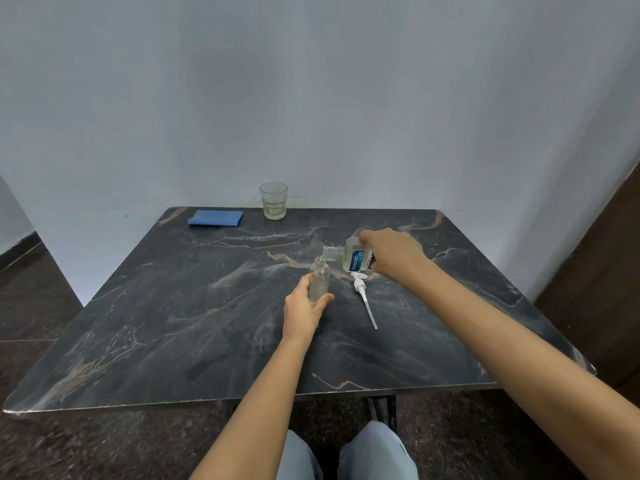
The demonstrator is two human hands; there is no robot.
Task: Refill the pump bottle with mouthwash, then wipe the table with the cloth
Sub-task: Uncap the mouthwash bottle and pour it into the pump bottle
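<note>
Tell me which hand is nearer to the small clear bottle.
Left. The left hand grips the small clear bottle around its lower body; the right hand is up to its right, tilting the mouthwash bottle over it.

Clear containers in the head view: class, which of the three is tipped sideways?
The mouthwash bottle, held by the right hand, is tipped sideways, mouth over the pump bottle; that bottle and the glass stand upright.

A single wide-angle camera, worn on the head, looks forward and down across the near table (173, 323) toward the wall (311, 98).
</note>
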